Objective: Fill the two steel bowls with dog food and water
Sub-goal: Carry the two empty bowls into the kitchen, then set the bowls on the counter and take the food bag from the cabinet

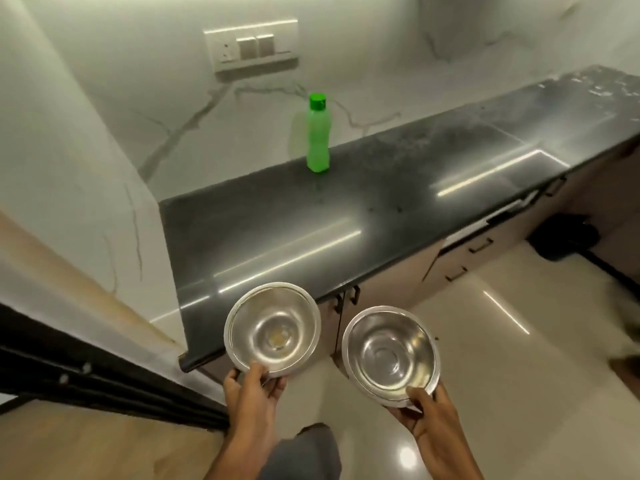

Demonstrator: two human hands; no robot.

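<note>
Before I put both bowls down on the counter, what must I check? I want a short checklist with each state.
1. Left hand grips left bowl at its rim: ok.
2. Right hand grips right bowl at its rim: ok.
3. Counter has bare space near its front edge: ok.
4. Green bottle upright, capped, back by the wall: ok.
5. Left bowl clean: cannot tell, yellowish spot inside.

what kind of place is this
Most likely a home kitchen: a long dark countertop with cabinet drawers beneath, a switch panel on the marble-look wall, and a green bottle standing on it. The left hand holds the left bowl, the right hand the right bowl.
</note>
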